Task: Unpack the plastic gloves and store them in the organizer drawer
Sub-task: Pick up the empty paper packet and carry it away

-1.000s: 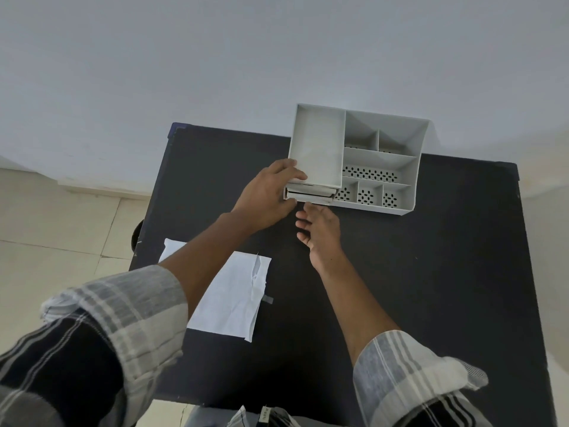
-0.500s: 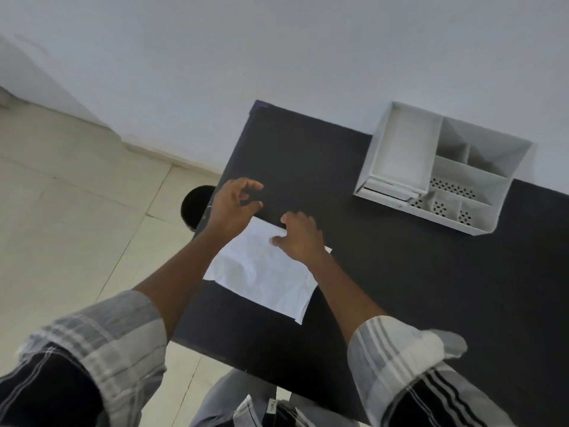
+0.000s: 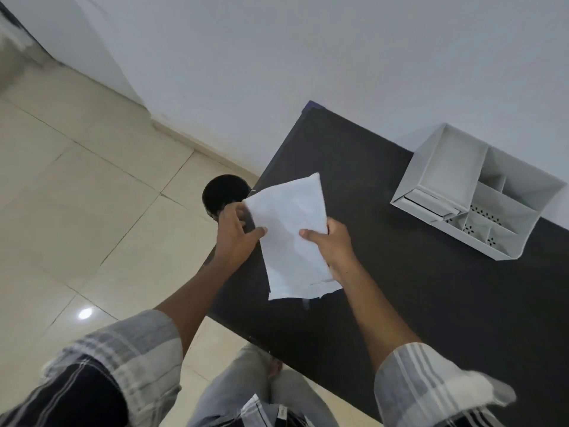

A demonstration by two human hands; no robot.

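Note:
A flat white glove packet (image 3: pixel 292 238) is lifted off the black table (image 3: pixel 400 288), held between both hands. My left hand (image 3: pixel 235 234) pinches its left edge and my right hand (image 3: pixel 332 245) grips its right edge with the thumb on top. The packet's lower end looks torn, with a strip of tape. The white organizer (image 3: pixel 480 192) stands at the table's far right against the wall; its drawer (image 3: pixel 429 202) at the front left corner looks nearly closed. No gloves are visible.
A round black object (image 3: pixel 223 192) sits on the floor by the table's left edge. Beige floor tiles (image 3: pixel 92 195) stretch to the left, and a white wall (image 3: pixel 308 57) runs behind the table. My knees are under the near table edge.
Both hands left the organizer and moved to the white packet at the table's left side, then picked it up off the table. The camera swung left.

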